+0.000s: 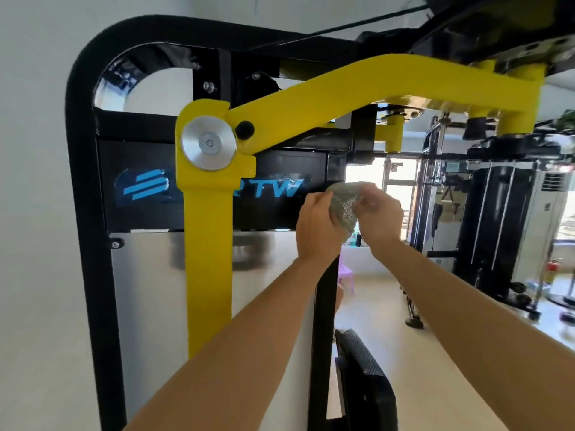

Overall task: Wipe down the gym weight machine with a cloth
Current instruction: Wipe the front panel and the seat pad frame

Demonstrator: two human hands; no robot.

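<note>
Holding a bunched grey cloth [343, 203] between our left hand [314, 228] and right hand [380, 214], fingers [319, 199] of both curled round it, in front of the black panel [149, 214] of the weight machine [88, 231], we should fold it flat, then wipe in firm strokes.

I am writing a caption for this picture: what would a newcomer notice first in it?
The bright yellow arm of the machine catches the eye first; it rises from a silver disc left of centre toward the upper right. Just right of centre, the left hand and the right hand both grip a grey cloth, near the blue lettering on the black panel.
</note>
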